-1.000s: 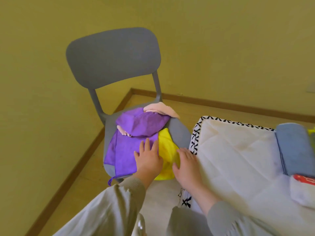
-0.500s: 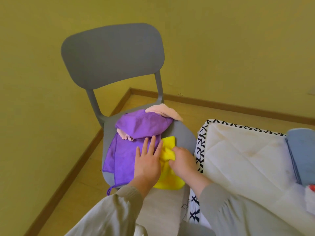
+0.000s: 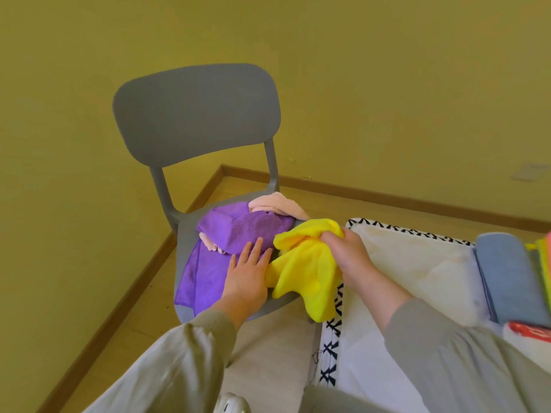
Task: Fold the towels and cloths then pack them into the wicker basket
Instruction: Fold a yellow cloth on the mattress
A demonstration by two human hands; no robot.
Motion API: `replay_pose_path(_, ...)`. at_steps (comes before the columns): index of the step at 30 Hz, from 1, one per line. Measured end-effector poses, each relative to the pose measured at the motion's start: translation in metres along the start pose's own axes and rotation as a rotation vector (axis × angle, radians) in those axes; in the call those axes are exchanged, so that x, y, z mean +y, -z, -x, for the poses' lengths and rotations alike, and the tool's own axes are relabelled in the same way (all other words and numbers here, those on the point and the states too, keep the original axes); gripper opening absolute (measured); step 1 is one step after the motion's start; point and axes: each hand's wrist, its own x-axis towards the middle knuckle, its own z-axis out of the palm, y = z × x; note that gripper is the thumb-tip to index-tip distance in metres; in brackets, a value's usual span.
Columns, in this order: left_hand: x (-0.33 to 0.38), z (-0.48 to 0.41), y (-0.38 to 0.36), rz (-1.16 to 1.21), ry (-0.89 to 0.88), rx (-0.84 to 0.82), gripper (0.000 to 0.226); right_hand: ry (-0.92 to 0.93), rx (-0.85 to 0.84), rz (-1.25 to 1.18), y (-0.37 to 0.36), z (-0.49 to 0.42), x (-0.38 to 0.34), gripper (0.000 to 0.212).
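Observation:
A pile of cloths lies on the seat of a grey chair (image 3: 196, 120). My right hand (image 3: 348, 257) grips a bunched yellow cloth (image 3: 307, 272) and holds it lifted just off the seat, its lower corner hanging over the seat's front edge. My left hand (image 3: 247, 275) rests flat, fingers straight, on a purple cloth (image 3: 205, 275) spread on the seat. A second purple cloth (image 3: 244, 228) lies crumpled above it, with a pink cloth (image 3: 277, 205) partly under it. No wicker basket is in view.
To the right is a white quilted surface (image 3: 402, 263) with a black-and-white patterned border. A folded blue-grey towel (image 3: 504, 272) lies on it at the right edge, with a white-and-red item (image 3: 527, 332) below it. Yellow walls and a wooden floor surround the chair.
My right hand has closed on the yellow cloth and lifted it up and to the right off the seat. My left hand has stayed flat on the purple cloth.

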Motion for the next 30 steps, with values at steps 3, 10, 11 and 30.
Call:
replay_pose_path(3, 0.013, 0.002, 0.009, 0.173, 0.023, 0.135, 0.05, 0.037, 0.029, 0.002, 0.013, 0.004, -0.007, 0.009)
replay_pose_path(10, 0.059, 0.019, 0.067, 0.767, -0.065, 0.296, 0.057, 0.086, -0.047, -0.118, 0.039, 0.032, -0.035, 0.02)
replay_pose_path(11, 0.064, 0.021, 0.075, 0.794, -0.083, 0.289, 0.057, 0.097, -0.078, -0.136, 0.043, 0.039, -0.041, 0.023)
replay_pose_path(30, 0.137, 0.126, 0.255, 1.035, -0.137, 0.191, 0.008, 0.688, -0.012, 0.31, 0.124, 0.21, -0.173, 0.036)
